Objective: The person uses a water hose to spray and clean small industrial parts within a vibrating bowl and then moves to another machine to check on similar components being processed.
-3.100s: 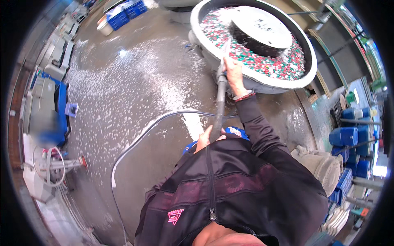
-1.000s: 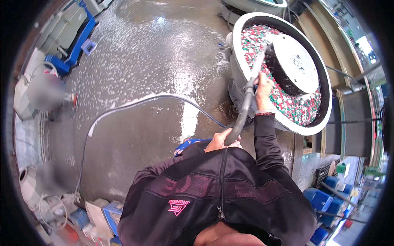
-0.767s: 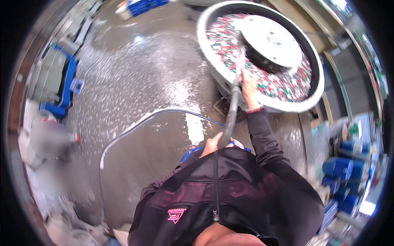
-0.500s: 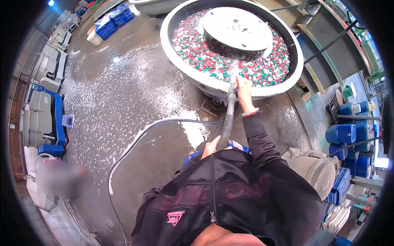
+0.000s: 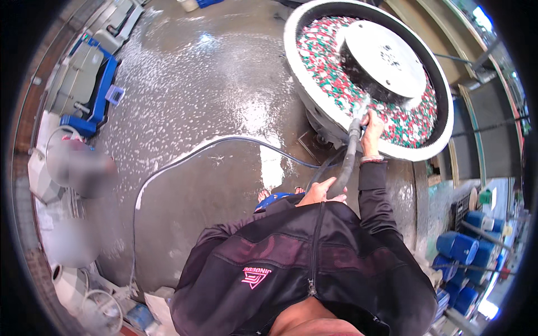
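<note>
With both hands I hold a thick dark grey hose [image 5: 348, 158]. My right hand [image 5: 372, 133] grips it close to the nozzle end, at the near rim of a large round white-rimmed tub [image 5: 290, 45]. My left hand [image 5: 318, 192] is wrapped round its lower part, in front of my body. Water [image 5: 363, 103] sprays from the hose end into the tub. Small red, green and white pieces [image 5: 330, 64] fill the ring-shaped trough; their exact kind is too small to make out. A round white cover [image 5: 386, 59] stands at the tub's centre.
A thin dark hose [image 5: 224, 138] curves over the wet, foamy floor [image 5: 185, 101]. Grey and blue machines [image 5: 84, 78] line the left side, near blurred shapes. Blue plastic drums [image 5: 457, 248] stand at the right, and grey panels [image 5: 493, 148] lean behind the tub.
The view has swung, so the tub and my hands sit farther right in the picture. Both hands keep their hold on the hose, and water still sprays into the tub.
</note>
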### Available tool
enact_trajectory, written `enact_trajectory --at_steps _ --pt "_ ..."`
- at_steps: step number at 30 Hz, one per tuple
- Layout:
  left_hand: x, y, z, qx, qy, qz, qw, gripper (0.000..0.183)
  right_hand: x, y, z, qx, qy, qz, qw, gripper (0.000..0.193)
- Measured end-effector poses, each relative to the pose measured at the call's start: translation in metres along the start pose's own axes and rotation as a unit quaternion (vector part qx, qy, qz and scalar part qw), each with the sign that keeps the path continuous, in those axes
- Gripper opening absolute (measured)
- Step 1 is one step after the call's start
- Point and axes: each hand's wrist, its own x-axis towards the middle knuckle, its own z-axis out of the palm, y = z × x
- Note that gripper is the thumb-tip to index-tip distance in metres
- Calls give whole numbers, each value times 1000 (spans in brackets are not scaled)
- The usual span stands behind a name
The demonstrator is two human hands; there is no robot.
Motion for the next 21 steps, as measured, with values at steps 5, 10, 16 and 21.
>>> enact_trajectory --at_steps 5,10,16,21 --pt "-12 -7 -10 -21 90 61 994 36 1 -18 65 -3 -127 -58 990 32" --pt "-18 -6 -15 -19 115 119 986 27 -6 -21 86 -8 -143 -66 988 28" --pt "-34 -3 -30 -95 127 90 983 18 -9 -43 81 -137 -357 -68 921 22" --pt "-46 0 -36 -82 114 119 983 28 4 -89 48 -306 -509 -118 796 27"
